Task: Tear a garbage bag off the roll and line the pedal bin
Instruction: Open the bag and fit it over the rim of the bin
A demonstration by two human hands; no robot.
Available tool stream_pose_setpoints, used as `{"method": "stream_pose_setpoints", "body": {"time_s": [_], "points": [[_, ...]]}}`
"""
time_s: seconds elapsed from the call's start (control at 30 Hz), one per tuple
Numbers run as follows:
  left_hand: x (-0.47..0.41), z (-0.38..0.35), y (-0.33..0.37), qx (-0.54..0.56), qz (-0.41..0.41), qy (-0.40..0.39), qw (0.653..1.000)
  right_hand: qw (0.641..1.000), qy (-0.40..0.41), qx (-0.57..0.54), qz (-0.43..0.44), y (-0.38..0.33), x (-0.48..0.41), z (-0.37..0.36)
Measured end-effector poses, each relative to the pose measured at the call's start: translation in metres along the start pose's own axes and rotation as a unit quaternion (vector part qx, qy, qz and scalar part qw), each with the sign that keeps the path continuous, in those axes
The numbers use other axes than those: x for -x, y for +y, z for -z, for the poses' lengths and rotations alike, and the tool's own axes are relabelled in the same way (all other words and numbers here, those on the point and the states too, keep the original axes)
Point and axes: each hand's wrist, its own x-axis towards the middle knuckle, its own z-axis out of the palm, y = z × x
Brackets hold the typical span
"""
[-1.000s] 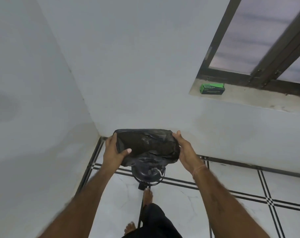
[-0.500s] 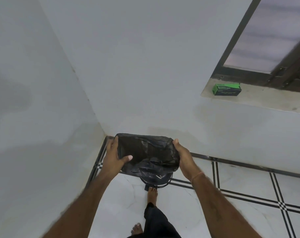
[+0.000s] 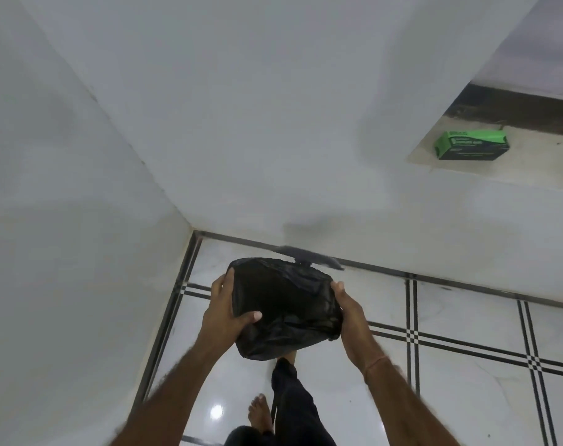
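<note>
A black garbage bag (image 3: 286,310) is held stretched wide between my hands, low over the floor near the room's corner. My left hand (image 3: 223,313) grips its left edge with the thumb on the near side. My right hand (image 3: 347,307) grips the right edge. The pedal bin is almost wholly hidden under the bag; a dark blurred piece that looks like its raised lid (image 3: 309,254) shows just behind the bag's far rim. My foot (image 3: 286,360) is placed directly below the bag. A green box of garbage bags (image 3: 471,144) lies on the window sill at the upper right.
White walls meet in a corner at the left, close behind the bag. The floor (image 3: 450,317) is glossy white tile with black lines. My other bare foot (image 3: 260,413) stands nearer to me. The window sill (image 3: 531,169) juts out at the right.
Both hands have gone down with the bag, which now covers the bin that showed beneath it before. The blurred lid has come into sight behind the bag. The view has tilted down.
</note>
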Motion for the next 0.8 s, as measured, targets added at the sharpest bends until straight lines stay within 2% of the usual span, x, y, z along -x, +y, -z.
{"method": "stream_pose_setpoints", "body": {"time_s": [0.2,0.37,0.63,0.8], "points": [[-0.041,-0.047,-0.056,0.009,0.034,-0.014,0.999,0.997,0.046,-0.022,-0.052,0.058,-0.052,-0.001],[-0.111,-0.118,-0.129,-0.014,0.031,-0.012,0.999,0.992,0.094,-0.027,-0.074,0.132,-0.141,0.000],[-0.213,-0.226,-0.203,0.031,-0.074,0.077,0.994,0.990,0.117,-0.073,-0.024,0.220,-0.278,0.015],[-0.249,-0.251,-0.236,0.011,-0.074,0.061,0.995,0.985,0.105,-0.137,-0.022,0.244,-0.309,0.023]]}}
